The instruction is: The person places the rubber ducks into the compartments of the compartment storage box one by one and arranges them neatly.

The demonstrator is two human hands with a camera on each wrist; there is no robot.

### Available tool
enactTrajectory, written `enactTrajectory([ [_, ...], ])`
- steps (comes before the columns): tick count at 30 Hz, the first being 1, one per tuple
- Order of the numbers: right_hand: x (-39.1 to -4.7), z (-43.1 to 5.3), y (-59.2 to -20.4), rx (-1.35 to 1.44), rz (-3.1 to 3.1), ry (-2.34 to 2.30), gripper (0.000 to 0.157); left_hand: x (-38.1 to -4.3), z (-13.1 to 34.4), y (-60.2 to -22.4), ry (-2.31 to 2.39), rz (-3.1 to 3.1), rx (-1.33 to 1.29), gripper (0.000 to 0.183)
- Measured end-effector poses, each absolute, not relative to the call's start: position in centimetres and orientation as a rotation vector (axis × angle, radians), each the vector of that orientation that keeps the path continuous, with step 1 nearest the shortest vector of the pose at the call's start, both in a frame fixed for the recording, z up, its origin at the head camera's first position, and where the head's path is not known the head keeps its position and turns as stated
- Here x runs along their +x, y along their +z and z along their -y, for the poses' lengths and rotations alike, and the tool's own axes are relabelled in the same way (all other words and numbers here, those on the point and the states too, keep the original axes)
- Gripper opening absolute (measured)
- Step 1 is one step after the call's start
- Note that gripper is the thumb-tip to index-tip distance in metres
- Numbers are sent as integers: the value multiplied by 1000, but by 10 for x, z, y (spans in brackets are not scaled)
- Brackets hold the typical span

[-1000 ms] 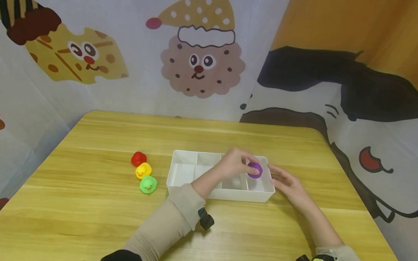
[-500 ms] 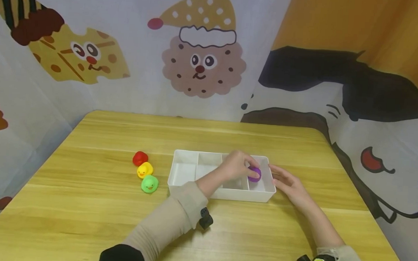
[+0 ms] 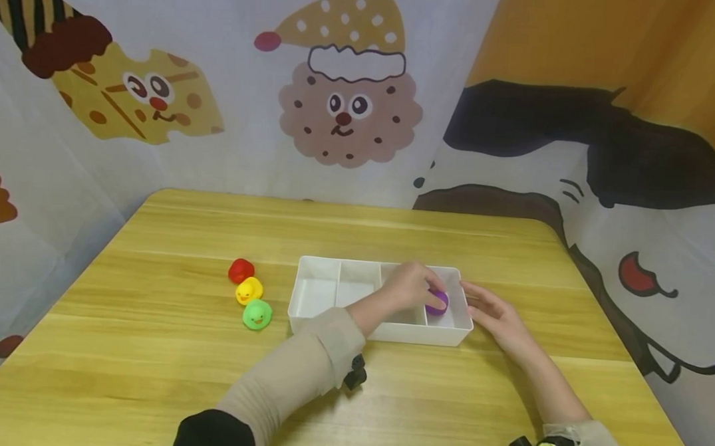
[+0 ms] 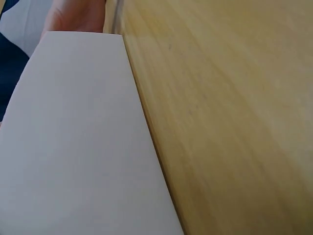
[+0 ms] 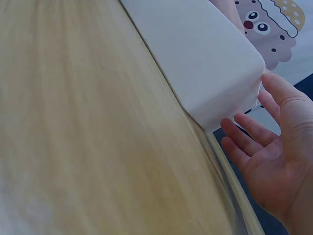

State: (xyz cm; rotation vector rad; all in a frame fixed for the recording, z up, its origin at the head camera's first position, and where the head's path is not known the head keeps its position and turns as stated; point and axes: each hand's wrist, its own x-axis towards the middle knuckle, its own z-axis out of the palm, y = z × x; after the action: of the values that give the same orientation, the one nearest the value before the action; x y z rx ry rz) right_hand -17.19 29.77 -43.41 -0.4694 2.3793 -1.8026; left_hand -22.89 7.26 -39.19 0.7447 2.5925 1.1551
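Note:
A white box (image 3: 383, 332) with several compartments stands on the table. My left hand (image 3: 411, 286) reaches over it into the rightmost compartment. There its thumb and fingers pinch a purple rounded toy (image 3: 437, 304), partly hidden by the fingers. My right hand (image 5: 281, 142) is at the box's right end, thumb and fingertips against the white wall, fingers loosely extended. In the left wrist view the box's side (image 4: 83, 132) fills the left part, and the pinched toy is out of sight.
Left of the box, a red toy (image 3: 241, 271), a yellow rubber duck (image 3: 249, 290) and a green rubber duck (image 3: 257, 315) sit close together in a row. The wooden table (image 3: 147, 373) meets a cartoon-printed cloth (image 3: 216, 167) at the back.
My left hand has lowered the purple toy deeper into the right-hand compartment. My right hand stays at the box's end. The ducks have not moved.

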Motion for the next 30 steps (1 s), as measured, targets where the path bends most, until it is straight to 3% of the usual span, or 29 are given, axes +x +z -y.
enactTrajectory([
  [30, -172, -299, -432, -478, -2393, -1774, 47, -228, -79, -386, 987, -2661, 737, 29],
])
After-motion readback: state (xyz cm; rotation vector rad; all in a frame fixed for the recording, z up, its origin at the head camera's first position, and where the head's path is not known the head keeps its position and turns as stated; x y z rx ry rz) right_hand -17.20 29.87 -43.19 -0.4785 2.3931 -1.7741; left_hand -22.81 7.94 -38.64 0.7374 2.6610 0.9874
